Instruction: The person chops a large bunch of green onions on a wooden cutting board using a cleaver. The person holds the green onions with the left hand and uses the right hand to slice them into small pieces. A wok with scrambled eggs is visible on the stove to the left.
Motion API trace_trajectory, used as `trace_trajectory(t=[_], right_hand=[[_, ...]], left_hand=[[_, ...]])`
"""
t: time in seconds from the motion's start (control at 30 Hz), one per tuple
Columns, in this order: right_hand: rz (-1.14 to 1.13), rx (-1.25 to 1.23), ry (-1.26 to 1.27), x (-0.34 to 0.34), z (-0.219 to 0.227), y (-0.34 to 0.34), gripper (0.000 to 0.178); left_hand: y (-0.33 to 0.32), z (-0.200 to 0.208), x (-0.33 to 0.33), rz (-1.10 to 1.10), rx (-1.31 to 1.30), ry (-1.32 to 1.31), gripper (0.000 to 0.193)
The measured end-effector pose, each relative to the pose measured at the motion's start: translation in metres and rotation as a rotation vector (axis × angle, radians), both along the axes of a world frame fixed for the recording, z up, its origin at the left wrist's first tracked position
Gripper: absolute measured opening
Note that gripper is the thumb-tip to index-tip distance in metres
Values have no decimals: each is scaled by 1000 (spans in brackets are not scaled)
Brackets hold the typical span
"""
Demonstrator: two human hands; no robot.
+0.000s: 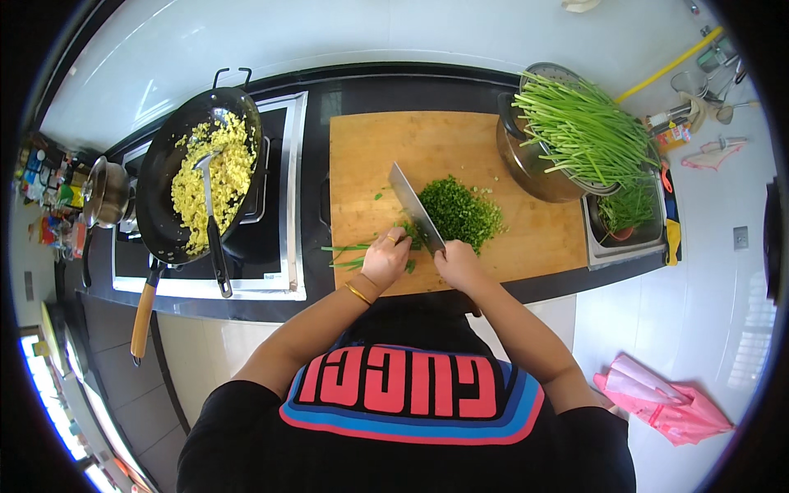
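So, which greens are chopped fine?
The heap right of the knife; the stalks on the pot, by the left hand and in the sink are longer.

My knife (412,205) has a silvery-grey blade; my chopped greens (462,211) are deep green, my loose stalks (349,246) lighter. My board (542,238) is honey-brown, the table (378,94) black. My bracelet (358,292) is gold; my black shirt (238,444) carries pink lettering (431,384) with curved blue and pink bands. The wok (156,189) is black, its crumbles (234,156) yellow, its handle (144,316) tan; the big bunch (583,131) is bright green.
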State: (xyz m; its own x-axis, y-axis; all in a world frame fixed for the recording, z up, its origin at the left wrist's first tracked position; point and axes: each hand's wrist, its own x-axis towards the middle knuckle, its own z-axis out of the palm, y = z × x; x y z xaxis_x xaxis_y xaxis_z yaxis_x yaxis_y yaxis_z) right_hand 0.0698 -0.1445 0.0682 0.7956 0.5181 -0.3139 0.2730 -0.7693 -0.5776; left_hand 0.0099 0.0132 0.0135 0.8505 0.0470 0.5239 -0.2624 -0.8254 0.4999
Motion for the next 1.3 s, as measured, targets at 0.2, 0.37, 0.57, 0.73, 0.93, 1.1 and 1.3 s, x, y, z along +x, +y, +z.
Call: trace_trajectory(t=[0.2,0.37,0.57,0.73,0.93,1.1,1.3], right_hand=[[48,-121,26,-19,46,-19,23],[104,-191,20,-28,37,-30,24],[133,-205,0,-29,29,-28,23],[67,-145,27,-31,28,-27,23],[111,-182,89,-24,31,-28,23],[92,-219,8,-25,11,-9,23],[4,55,-57,-5,-16,5,23]], left_hand=[[-2,-4,-2,78,-93,47,3],[0,-5,0,82,-81,99,2],[1,-8,-1,78,-97,92,1],[2,-12,2,59,-95,58,3],[1,-11,0,70,-81,41,4],[1,-9,0,24,-47,1,5],[3,-10,2,20,-27,-2,6]])
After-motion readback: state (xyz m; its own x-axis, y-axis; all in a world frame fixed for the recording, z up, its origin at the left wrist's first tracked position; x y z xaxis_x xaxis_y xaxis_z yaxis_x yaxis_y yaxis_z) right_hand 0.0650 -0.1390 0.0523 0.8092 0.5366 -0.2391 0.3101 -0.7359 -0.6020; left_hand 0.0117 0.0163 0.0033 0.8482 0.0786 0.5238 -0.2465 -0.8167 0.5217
